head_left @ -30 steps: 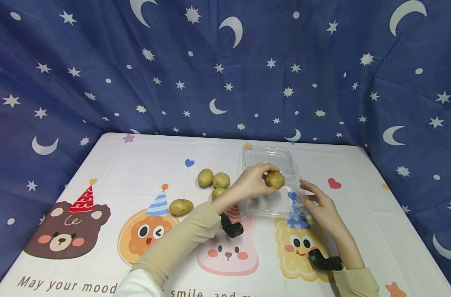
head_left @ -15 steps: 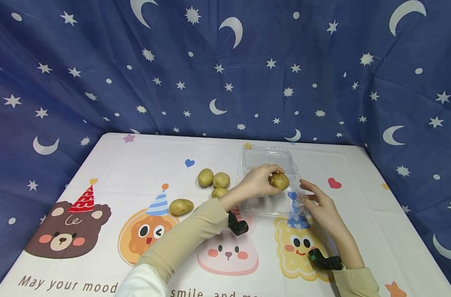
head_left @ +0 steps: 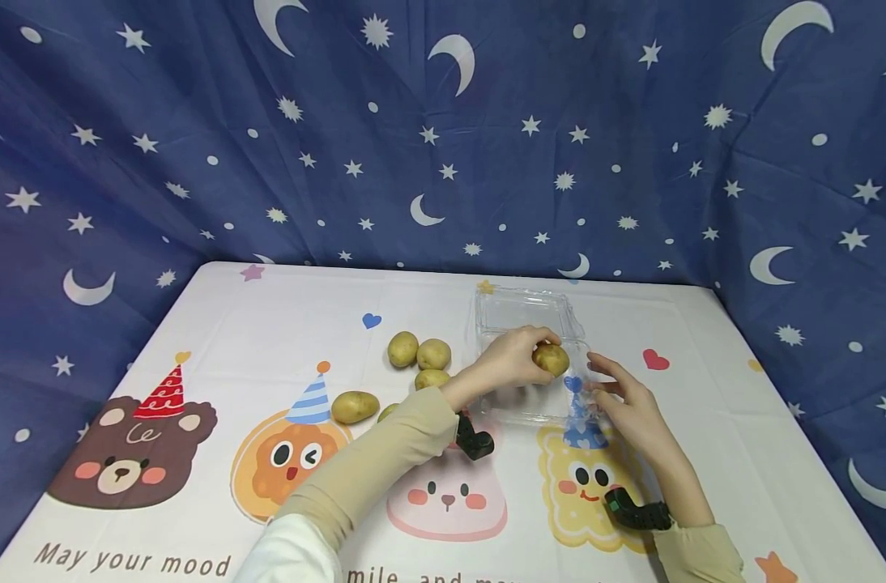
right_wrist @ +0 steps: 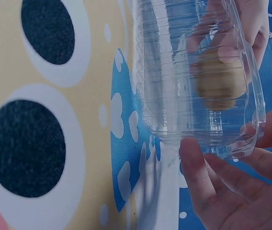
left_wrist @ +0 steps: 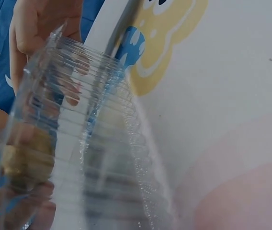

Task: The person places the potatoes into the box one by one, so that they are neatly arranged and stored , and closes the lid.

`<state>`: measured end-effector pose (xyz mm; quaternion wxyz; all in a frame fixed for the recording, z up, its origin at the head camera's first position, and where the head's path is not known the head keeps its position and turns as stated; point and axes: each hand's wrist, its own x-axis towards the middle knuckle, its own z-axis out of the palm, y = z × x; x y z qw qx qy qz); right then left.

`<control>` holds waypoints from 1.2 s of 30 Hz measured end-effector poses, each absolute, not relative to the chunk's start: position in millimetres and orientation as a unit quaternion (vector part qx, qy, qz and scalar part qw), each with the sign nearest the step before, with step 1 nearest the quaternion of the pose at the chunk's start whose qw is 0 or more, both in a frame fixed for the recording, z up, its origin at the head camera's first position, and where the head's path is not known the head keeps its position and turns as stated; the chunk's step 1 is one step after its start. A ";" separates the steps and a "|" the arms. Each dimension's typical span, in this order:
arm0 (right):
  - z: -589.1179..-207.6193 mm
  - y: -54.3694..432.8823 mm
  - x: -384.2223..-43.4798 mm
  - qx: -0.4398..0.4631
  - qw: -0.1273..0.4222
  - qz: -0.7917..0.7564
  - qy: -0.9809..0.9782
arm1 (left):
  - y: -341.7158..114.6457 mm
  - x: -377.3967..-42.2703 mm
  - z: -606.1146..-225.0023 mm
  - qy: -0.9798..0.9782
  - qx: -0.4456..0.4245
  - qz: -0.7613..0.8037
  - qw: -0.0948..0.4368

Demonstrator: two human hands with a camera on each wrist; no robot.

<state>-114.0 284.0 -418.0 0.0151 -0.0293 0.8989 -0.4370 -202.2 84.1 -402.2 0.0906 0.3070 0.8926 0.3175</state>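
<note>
My left hand (head_left: 512, 360) grips a potato (head_left: 551, 359) at the right part of a clear plastic clamshell box (head_left: 526, 405). The box's lid (head_left: 523, 312) lies back, away from me. Through the ribbed wall the same potato (right_wrist: 220, 81) shows in the right wrist view, with fingers around it; whether it touches the box floor I cannot tell. At the box's right side, my right hand (head_left: 628, 405) holds the rim (right_wrist: 258, 103) between thumb and fingers. The left wrist view shows the potato (left_wrist: 28, 155) blurred behind the plastic.
Left of the box lie several loose potatoes: two together (head_left: 418, 352), one beside my left wrist (head_left: 432, 379), one farther left (head_left: 355, 407). Another (head_left: 388, 411) is partly behind my sleeve. A printed cloth (head_left: 290, 308) covers the table; a starry curtain (head_left: 501, 202) hangs behind.
My left hand has moved right and slightly nearer to me with the potato. A potato beside my left sleeve has come partly into sight. My right hand has stayed at the box.
</note>
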 end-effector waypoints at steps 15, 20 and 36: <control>-417.2 283.1 -114.1 -0.024 0.019 -0.421 0.906 | 97.1 -200.4 -407.8 0.896 0.312 0.303 0.094; -417.5 284.0 -113.9 -0.026 0.016 -0.434 0.900 | 101.0 -200.6 -410.5 0.895 0.311 0.305 0.097; -417.7 284.3 -113.5 -0.031 0.015 -0.450 0.892 | 111.3 -198.1 -420.4 0.900 0.306 0.295 0.093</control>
